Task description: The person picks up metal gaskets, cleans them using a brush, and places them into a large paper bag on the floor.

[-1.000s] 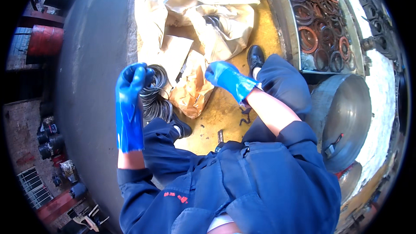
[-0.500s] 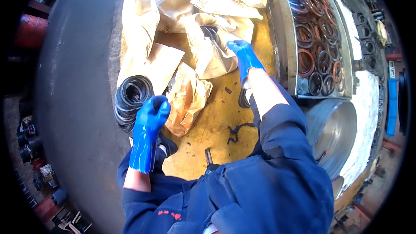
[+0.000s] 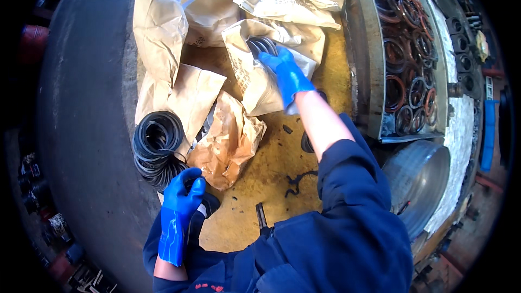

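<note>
Both my hands wear long blue rubber gloves. My right hand is at the mouth of a brown paper bag, its thumb and fingers closed about the near end of a stack of black rings. Part of the stack is hidden inside the bag. Lower left, my left hand is loosely curled, a gap between thumb and fingers and nothing visible held in it. Just beyond it lies a bigger fanned heap of black rings, beside a crumpled orange-brown paper bag.
More paper bags lie at the far side of the yellowish floor. To the right stands a metal tray full of red-brown and black rings, with a round metal drum nearer me. A dark surface spreads left.
My right hand has moved left from the bag's right edge onto the rings in its mouth. My left hand has come lower in the picture, away from the ring heap.
</note>
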